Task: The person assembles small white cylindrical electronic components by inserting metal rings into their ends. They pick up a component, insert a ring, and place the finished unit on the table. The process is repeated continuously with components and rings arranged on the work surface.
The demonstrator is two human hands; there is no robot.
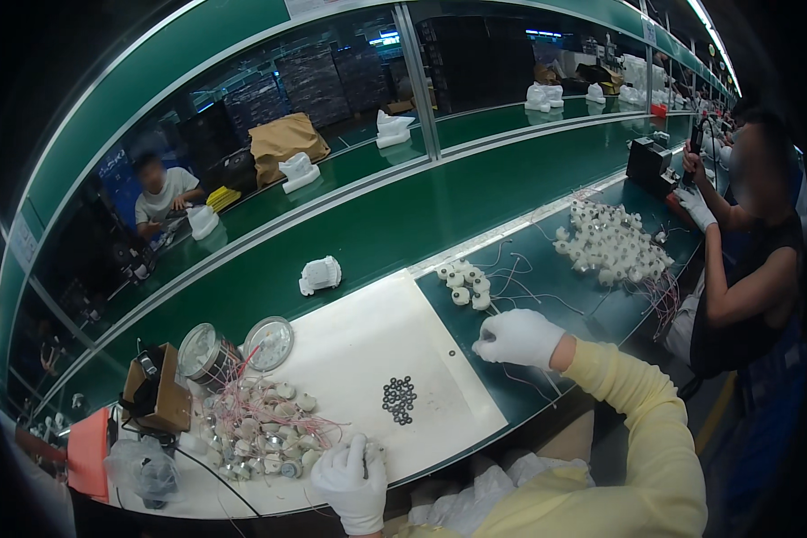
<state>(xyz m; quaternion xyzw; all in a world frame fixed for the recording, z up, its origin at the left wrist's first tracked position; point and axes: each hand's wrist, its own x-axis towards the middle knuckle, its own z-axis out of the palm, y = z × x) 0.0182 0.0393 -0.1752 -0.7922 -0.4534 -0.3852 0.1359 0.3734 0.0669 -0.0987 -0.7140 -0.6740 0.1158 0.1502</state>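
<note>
My left hand point(351, 480), in a white glove, is closed at the right end of a pile of small pale motors point(269, 430) with pink wires. What its fingers grip, if anything, I cannot make out. My right hand point(522, 341), also gloved, has its fingers pinched together over the green mat. Whatever lies in that pinch is hidden. Just beyond it stands a small group of white motors point(468, 285) with dark tops, their thin wires trailing rightward. A cluster of small black rings point(400, 399) lies on the white sheet point(359, 336) between my hands; one single ring point(452, 353) sits apart.
A tin point(208, 354) and its round lid point(269, 343) stand behind the left pile, beside a cardboard box point(160, 390). A larger heap of white motors point(611, 242) lies far right, near a co-worker point(749, 260). A white moulded part point(320, 274) rests on the green conveyor point(377, 233).
</note>
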